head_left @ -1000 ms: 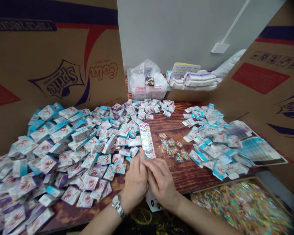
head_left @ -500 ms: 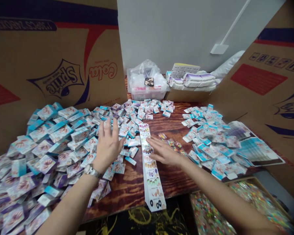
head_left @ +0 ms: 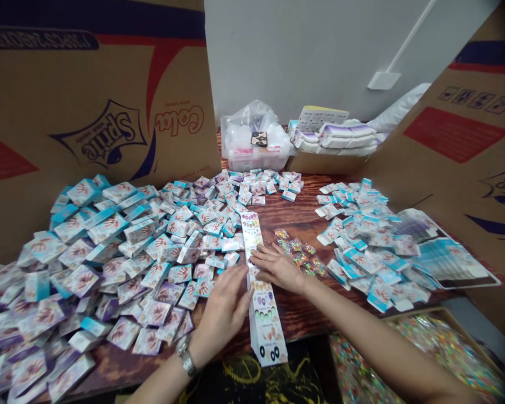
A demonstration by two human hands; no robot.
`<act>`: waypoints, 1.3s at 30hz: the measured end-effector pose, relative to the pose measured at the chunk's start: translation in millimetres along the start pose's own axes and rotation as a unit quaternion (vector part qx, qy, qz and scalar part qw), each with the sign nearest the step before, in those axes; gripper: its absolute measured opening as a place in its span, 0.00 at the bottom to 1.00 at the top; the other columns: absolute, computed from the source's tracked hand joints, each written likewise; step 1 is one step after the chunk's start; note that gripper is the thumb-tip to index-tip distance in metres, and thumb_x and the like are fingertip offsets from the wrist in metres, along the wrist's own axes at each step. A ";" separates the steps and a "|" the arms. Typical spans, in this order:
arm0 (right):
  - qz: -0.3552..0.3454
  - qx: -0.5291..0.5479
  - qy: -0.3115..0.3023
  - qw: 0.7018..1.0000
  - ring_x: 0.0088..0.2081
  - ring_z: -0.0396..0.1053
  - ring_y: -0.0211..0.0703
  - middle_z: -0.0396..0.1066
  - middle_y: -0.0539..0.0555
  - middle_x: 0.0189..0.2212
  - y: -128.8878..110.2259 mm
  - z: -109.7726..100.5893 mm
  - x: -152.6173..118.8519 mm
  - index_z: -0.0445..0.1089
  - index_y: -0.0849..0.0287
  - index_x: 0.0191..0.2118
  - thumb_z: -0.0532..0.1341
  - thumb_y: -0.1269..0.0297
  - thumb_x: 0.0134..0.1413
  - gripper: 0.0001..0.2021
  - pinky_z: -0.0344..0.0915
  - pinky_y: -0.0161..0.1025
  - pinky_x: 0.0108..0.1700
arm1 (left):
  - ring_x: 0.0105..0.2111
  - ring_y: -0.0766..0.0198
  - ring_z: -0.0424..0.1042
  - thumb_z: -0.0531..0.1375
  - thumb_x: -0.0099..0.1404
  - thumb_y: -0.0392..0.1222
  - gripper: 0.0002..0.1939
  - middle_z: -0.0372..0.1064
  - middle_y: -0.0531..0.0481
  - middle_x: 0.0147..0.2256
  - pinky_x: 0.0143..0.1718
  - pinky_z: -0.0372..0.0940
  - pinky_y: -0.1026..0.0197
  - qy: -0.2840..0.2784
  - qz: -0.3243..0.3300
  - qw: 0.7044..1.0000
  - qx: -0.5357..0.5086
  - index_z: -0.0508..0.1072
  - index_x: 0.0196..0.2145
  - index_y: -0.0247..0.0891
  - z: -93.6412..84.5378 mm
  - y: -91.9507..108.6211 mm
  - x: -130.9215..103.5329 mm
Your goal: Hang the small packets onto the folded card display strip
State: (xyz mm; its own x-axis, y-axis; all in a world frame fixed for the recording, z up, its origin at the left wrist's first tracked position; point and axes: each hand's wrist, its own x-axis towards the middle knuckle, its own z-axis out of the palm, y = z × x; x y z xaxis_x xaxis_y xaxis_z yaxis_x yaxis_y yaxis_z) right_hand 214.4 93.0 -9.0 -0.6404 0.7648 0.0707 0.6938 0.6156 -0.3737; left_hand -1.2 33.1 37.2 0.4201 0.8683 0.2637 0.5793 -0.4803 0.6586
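A stack of long printed paper strips runs lengthwise over the table, its near end jutting past the front edge. Across the middle of the stack lies my right hand, open, its fingers stretched flat on the top strip. My left hand, a metal watch on its wrist, is at the stack's left edge with fingers extended and nothing seen in it; whether the fingertips touch the paper is hard to make out. Small clear packets of colourful beads lie just right of my right hand. Little blue and purple printed boxes are heaped on the left.
Unfilled-looking flat cartons are piled on the right beside a sheet stack. Below sits a box of colourful packets. Large cardboard boxes flank the table. A plastic tub stands at the back.
My left hand has come down and right, from above the heaped boxes to the strip stack's left edge. My right hand stays on the strips, slightly lower. The view has shifted a little.
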 end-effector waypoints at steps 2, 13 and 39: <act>0.000 0.000 0.035 0.999 0.60 0.56 0.52 0.65 0.55 0.55 -3.5 4.1 -1.7 0.65 0.51 0.54 0.58 0.62 0.59 0.17 0.49 0.61 0.58 | 0.52 0.56 0.65 0.52 0.65 0.35 0.21 0.66 0.39 0.51 0.52 0.63 0.49 -0.023 -0.020 0.999 -0.035 0.60 0.56 0.36 5.0 1.3 -2.0; 0.008 0.083 0.204 0.975 0.46 0.70 0.44 0.75 0.54 0.43 -27.5 -15.9 -7.0 0.72 0.54 0.43 0.57 0.67 0.59 0.09 0.59 0.52 0.53 | 0.35 0.60 0.74 0.55 0.64 0.51 0.19 0.74 0.42 0.37 0.37 0.68 0.59 -0.068 -0.265 0.868 -0.415 0.71 0.44 0.33 6.6 16.6 -0.6; -0.187 0.020 0.150 0.971 0.39 0.74 0.42 0.76 0.51 0.38 -117.0 -123.5 -52.2 0.63 0.49 0.55 0.56 0.70 0.58 0.20 0.72 0.41 0.40 | 0.40 0.58 0.74 0.49 0.66 0.56 0.24 0.74 0.40 0.41 0.40 0.68 0.58 -0.105 -0.313 0.583 -0.742 0.71 0.44 0.33 -16.5 35.2 17.2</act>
State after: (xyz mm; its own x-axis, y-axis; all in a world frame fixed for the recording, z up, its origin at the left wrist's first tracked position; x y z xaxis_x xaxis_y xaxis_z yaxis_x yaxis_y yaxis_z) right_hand 207.3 4.6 145.2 -0.7159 0.5135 0.4730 0.4138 0.8578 -0.3050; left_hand 14.9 33.2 76.5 0.6176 0.7063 -0.3461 -0.5114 0.6949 0.5055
